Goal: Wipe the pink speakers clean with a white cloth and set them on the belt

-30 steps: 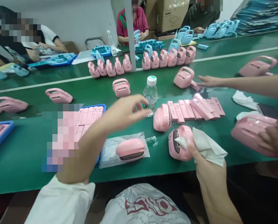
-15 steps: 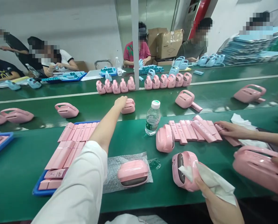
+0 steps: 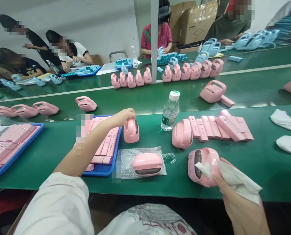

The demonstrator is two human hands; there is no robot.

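My left hand (image 3: 128,116) is closed around the carry handle of a pink plastic housing (image 3: 131,131) with a dark window, held by the blue tray's right edge. At the right, my right hand (image 3: 236,199) grips a white tissue (image 3: 237,179) against another pink housing (image 3: 204,167), whose dark window faces left; some of its fingers are hidden behind the housing. Between the hands, a pink housing (image 3: 147,160) lies on a bubble-wrap bag (image 3: 126,166). One more pink housing (image 3: 181,134) stands beside a row of long pink pieces (image 3: 212,127).
A water bottle (image 3: 170,112) stands mid-table. Blue trays (image 3: 114,160) of pink pieces lie to the left. Pink housings (image 3: 86,103) sit along the green belt, with a row of others (image 3: 131,79) behind. A post (image 3: 154,42) rises there. Several people work opposite.
My left hand has brought a pink housing from the belt toward me. The view has shifted, and the neighbour's hands at the right are out of sight. My right hand keeps its hold.
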